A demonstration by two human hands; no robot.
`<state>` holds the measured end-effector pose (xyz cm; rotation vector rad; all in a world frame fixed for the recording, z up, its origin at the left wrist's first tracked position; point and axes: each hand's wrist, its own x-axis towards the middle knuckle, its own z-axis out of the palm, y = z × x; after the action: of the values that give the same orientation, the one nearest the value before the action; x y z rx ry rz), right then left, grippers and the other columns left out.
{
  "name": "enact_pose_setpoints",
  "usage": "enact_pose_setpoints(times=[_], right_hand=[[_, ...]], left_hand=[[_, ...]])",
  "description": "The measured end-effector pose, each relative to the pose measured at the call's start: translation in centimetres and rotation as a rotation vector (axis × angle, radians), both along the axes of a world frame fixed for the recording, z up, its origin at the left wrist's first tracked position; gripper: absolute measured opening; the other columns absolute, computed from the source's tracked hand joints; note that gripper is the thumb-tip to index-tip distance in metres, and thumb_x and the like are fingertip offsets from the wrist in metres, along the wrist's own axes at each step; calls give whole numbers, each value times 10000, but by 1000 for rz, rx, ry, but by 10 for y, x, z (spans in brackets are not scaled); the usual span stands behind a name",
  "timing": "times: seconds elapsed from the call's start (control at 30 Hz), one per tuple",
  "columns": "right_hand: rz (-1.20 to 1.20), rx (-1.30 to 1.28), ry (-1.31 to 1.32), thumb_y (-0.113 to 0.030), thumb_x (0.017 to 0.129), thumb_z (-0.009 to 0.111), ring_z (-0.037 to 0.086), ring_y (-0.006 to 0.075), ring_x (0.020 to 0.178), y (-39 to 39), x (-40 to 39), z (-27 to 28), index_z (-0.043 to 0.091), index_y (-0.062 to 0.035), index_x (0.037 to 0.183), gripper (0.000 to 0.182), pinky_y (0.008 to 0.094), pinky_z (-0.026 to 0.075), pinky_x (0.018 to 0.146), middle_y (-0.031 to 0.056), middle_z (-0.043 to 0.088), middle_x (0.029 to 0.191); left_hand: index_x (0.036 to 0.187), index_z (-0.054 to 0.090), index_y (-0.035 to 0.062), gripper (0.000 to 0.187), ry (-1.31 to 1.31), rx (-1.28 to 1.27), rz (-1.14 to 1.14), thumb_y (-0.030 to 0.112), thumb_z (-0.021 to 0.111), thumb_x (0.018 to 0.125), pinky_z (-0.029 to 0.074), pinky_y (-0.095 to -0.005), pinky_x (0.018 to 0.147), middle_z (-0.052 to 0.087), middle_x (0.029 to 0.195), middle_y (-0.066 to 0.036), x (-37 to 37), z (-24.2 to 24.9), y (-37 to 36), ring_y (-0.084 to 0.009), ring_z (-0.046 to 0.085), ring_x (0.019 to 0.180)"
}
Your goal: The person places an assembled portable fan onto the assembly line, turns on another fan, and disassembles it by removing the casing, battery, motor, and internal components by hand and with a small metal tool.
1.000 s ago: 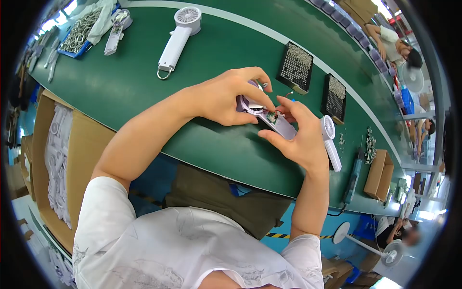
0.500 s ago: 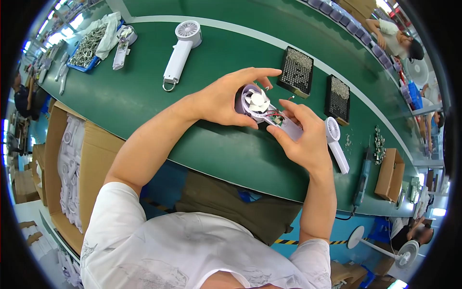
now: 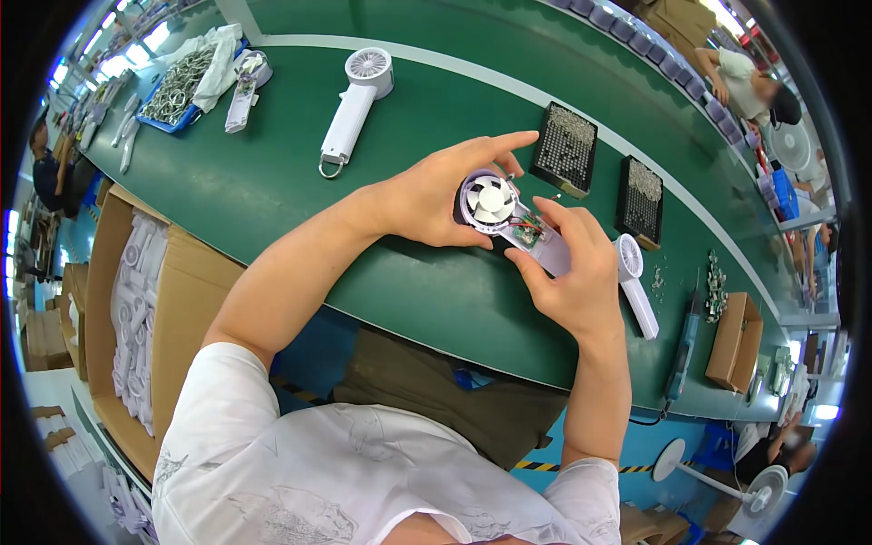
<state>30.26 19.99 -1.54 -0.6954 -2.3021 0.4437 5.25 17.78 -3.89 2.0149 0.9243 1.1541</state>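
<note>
While in both hands (image 3: 436, 195) (casing open): fan (image 3: 495, 204)

Single head-worn view, fisheye, black vignette at corners. Scene is seen from above, tilted forward and down; wearer's white shirt (image 3: 363, 472) fills near edge. Both forearms are caught close, meeting mid-frame over green bench (image 3: 272, 173), which is curved by lens across frame. Far right, other workers are glimpsed small. No second view, so no overlap shared.
</note>
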Motion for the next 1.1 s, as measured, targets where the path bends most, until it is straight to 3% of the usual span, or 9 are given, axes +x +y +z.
enact_pose_setpoints(times=[0.2, 0.37, 0.67, 1.1], right_hand=[[-20, -75, 0, -133, 692, 900, 691, 338, 878, -1, -1, 0, 671, 15, 1182, 560, 404, 567, 744, 173, 680, 980], [15, 82, 60, -94, 670, 905, 686, 333, 870, 0, -3, -3, 689, 4, 1154, 539, 403, 564, 747, 163, 678, 986], [-5, 95, 85, -66, 652, 913, 663, 302, 878, -3, -3, 3, 689, 9, 1175, 574, 377, 554, 728, 151, 651, 1003], [34, 42, 141, -85, 680, 900, 652, 285, 852, 0, 0, 2, 692, 15, 1159, 532, 361, 543, 713, 150, 646, 993]], left_hand=[[1639, 252, 80, 1186, 4, 0, 2, -36, 896, 650, 534, -347, 1030, 598, 1283, -132, 2, 1, -2, -232, 656, 1158], [1644, 233, 78, 1197, -38, -10, 9, -35, 893, 652, 539, -343, 1018, 640, 1230, -122, 0, 3, -1, -236, 666, 1134], [1651, 199, 74, 1193, -83, 31, 5, 17, 918, 701, 523, -357, 1061, 639, 1368, -149, 2, 5, -4, -224, 655, 1176], [1641, 247, 83, 1180, -131, -40, -36, -17, 930, 684, 528, -356, 1071, 628, 1368, -139, 1, 6, -4, -214, 650, 1190]])
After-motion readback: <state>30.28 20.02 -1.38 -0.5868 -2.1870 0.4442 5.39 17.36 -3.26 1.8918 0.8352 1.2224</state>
